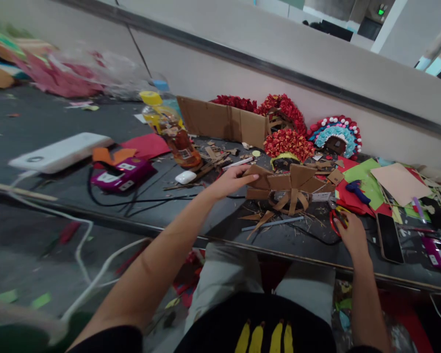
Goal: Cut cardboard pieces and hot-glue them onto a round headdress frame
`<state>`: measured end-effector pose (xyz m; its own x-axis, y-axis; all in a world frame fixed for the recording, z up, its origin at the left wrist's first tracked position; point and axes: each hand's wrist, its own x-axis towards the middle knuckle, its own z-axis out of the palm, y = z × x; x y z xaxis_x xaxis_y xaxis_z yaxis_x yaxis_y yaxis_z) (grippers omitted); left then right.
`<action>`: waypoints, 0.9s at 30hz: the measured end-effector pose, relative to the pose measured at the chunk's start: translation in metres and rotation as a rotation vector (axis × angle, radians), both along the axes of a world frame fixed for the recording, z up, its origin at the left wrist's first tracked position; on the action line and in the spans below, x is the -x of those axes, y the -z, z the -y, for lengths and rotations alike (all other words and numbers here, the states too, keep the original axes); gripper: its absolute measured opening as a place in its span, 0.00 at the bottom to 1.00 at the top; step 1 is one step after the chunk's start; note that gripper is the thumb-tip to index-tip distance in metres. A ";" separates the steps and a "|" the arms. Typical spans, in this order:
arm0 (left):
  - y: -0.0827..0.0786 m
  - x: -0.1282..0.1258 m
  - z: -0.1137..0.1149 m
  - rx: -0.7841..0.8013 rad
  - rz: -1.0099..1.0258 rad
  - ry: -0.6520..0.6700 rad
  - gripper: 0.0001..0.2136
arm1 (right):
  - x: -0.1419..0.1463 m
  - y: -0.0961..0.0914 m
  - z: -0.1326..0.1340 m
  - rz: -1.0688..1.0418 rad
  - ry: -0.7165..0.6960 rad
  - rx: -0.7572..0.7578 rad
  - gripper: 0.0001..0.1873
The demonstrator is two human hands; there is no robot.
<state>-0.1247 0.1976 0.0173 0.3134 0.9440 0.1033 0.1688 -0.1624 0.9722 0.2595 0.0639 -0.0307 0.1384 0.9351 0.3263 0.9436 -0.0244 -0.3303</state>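
Note:
A brown cardboard framework (279, 183) of joined strips, with a rounded open ring below, stands on the dark table in front of me. My left hand (235, 181) grips its left end, fingers over the upper edge. To the right, my right hand (351, 233) is closed around the handles of scissors (333, 219) with red and yellow grips. The scissors are low over the tabletop, close to the framework's right end. Below the framework lie loose cardboard strips (263, 221) and a thin grey-blue stick (274, 223).
Behind are a cardboard sheet (224, 120), red ruffled pieces (289, 145) and a blue-and-red decorated arch (334, 136). On the left are a bottle (183, 149), a purple power strip (123, 174) with cables and a white power bank (62, 152). A phone (389, 238) and blue glue gun (357, 191) lie right.

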 end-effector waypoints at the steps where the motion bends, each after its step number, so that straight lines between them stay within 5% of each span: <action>1: 0.001 0.000 0.000 -0.005 0.007 -0.007 0.24 | 0.000 0.002 -0.002 0.011 -0.016 0.003 0.19; 22: 0.005 0.006 0.017 0.050 -0.120 0.176 0.26 | -0.008 0.028 -0.012 0.071 0.079 -0.033 0.19; 27: 0.009 0.005 0.020 -0.015 -0.224 0.077 0.25 | -0.009 0.030 -0.012 0.047 0.105 -0.054 0.18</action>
<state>-0.1301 0.1773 0.0088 0.4010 0.9153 0.0370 0.3662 -0.1972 0.9094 0.2686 0.0759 -0.0604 0.2176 0.8973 0.3842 0.9513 -0.1070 -0.2890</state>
